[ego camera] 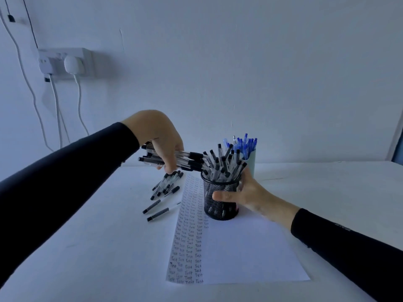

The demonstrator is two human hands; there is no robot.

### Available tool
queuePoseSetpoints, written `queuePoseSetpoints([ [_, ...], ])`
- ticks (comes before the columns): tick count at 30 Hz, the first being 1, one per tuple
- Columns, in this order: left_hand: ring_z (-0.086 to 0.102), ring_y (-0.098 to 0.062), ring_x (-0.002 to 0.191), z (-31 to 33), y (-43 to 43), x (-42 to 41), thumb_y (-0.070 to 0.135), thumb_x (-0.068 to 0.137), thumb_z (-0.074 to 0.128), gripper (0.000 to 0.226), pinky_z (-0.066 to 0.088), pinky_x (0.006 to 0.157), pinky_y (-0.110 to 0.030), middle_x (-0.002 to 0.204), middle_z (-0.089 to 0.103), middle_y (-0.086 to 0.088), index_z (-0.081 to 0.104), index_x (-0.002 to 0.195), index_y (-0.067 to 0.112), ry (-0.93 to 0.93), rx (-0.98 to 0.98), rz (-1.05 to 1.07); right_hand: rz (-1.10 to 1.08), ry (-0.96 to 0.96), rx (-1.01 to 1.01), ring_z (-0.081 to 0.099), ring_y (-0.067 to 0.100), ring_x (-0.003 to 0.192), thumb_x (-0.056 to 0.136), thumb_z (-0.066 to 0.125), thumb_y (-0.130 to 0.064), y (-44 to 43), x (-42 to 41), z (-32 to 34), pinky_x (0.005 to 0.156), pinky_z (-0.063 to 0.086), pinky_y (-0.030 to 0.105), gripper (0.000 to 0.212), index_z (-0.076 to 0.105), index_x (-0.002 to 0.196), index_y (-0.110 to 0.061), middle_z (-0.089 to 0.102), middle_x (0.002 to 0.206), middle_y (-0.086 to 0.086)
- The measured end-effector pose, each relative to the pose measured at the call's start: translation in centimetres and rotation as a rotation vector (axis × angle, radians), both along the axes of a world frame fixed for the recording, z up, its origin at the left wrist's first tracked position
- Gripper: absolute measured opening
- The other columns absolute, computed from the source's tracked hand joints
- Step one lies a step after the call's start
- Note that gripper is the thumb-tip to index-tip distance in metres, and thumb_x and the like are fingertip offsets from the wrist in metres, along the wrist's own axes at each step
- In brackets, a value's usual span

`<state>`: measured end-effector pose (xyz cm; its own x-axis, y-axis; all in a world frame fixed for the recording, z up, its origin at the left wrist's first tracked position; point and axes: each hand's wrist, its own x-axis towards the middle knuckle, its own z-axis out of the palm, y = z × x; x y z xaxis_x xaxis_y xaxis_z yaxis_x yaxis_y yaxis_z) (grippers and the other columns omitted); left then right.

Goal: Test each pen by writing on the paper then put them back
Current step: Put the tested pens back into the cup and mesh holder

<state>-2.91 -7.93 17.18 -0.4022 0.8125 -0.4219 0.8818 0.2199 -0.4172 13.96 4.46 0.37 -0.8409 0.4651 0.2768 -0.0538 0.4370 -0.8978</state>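
Note:
My left hand (162,141) grips a bundle of black-capped pens (185,159), held level just left of the black mesh holder (220,200), their tips at its rim. The holder stands on the white paper (239,247) and holds several black-capped pens upright. My right hand (242,195) holds the holder from the right, thumb across its front wall. Columns of the word "Test" fill the left strip of the paper. Several more black pens (165,186) lie loose on the table left of the paper.
A pale cup of blue pens (244,147) stands behind the mesh holder. A white table (87,247) reaches to the wall. On the wall at left are a socket with a white plug (73,65) and hanging cables.

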Motion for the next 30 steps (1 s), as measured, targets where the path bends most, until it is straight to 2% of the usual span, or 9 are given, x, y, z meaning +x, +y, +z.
queuePoseSetpoints([
  [2,0.05,-0.001,0.063,-0.3,0.4,0.7,0.041,0.087,0.064,0.016,0.046,0.087,-0.031,0.074,0.058,0.015,0.058,0.091,0.026,0.041,0.021,-0.022,-0.081,0.122,0.015,0.048,0.005,0.131,0.058,0.093,-0.044,-0.4,-0.1,1.3,0.116,0.031,0.037,0.116,0.014,0.142,-0.056,0.047,0.144,-0.009],
  [4,0.047,-0.001,0.066,-0.2,0.6,1.7,0.041,0.088,0.062,0.016,0.045,0.086,-0.032,0.074,0.053,0.016,0.05,0.084,0.031,0.107,0.031,-0.056,-0.142,0.192,0.09,0.04,0.009,0.137,0.054,0.091,-0.051,-0.9,-0.1,2.7,0.115,0.03,0.038,0.115,0.012,0.137,-0.063,0.037,0.149,-0.003],
  [7,0.047,-0.004,0.067,0.3,0.8,2.8,0.038,0.088,0.062,0.017,0.045,0.079,-0.03,0.078,0.053,0.014,0.05,0.092,0.027,0.203,0.058,-0.108,-0.158,0.206,0.12,0.044,0.007,0.13,0.066,0.087,-0.038,-0.9,-0.3,3.9,0.104,0.039,0.027,0.105,0.017,0.143,-0.052,0.045,0.138,-0.001],
  [10,0.058,-0.013,0.076,1.3,1.1,3.1,0.032,0.082,0.068,0.024,0.049,0.072,-0.028,0.087,0.063,0.005,0.059,0.101,0.02,0.24,0.15,-0.162,-0.136,0.193,0.015,0.056,0.01,0.116,0.075,0.083,-0.024,-0.1,-0.6,4.0,0.086,0.047,0.018,0.092,0.026,0.145,-0.043,0.05,0.13,0.001],
  [13,0.059,-0.019,0.081,1.6,1.9,4.0,0.025,0.081,0.073,0.023,0.051,0.074,-0.032,0.079,0.055,0.008,0.054,0.091,0.018,0.316,0.237,-0.259,-0.106,0.119,-0.04,0.061,0.009,0.113,0.07,0.087,-0.034,0.4,-0.8,4.0,0.098,0.047,0.027,0.091,0.034,0.144,-0.04,0.057,0.128,-0.001],
  [17,0.061,-0.021,0.083,0.2,3.3,4.1,0.019,0.085,0.069,0.018,0.053,0.08,-0.034,0.08,0.053,0.008,0.053,0.095,0.017,0.541,0.222,-0.493,-0.057,0.018,-0.043,0.058,0.005,0.118,0.058,0.091,-0.043,0.7,-0.8,4.2,0.113,0.036,0.033,0.104,0.034,0.144,-0.041,0.061,0.129,-0.009],
  [22,0.06,-0.014,0.087,-1.3,3.8,1.6,0.012,0.092,0.059,0.015,0.04,0.084,-0.027,0.094,0.059,0.009,0.055,0.103,0.021,0.822,0.17,-0.954,-0.01,-0.045,-0.054,0.061,0.007,0.116,0.056,0.092,-0.038,1.0,-0.3,4.6,0.108,0.039,0.03,0.113,0.028,0.149,-0.038,0.066,0.123,-0.007],
  [26,0.059,-0.016,0.092,-0.1,3.1,0.2,0.01,0.087,0.065,0.023,0.041,0.097,-0.033,0.098,0.059,0.008,0.056,0.105,0.023,0.911,0.189,-1.032,-0.022,-0.054,0.001,0.05,0.017,0.131,0.048,0.093,-0.055,0.8,-0.6,4.5,0.116,0.033,0.045,0.111,0.03,0.139,-0.057,0.053,0.14,0.0],
  [30,0.058,-0.016,0.082,-2.6,3.6,0.8,0.011,0.083,0.071,0.021,0.047,0.085,-0.032,0.088,0.059,0.005,0.057,0.097,0.019,0.975,0.197,-1.021,-0.036,-0.053,0.045,0.046,0.015,0.133,0.048,0.091,-0.058,0.8,-0.5,4.4,0.117,0.031,0.044,0.11,0.029,0.139,-0.058,0.049,0.143,-0.004],
])
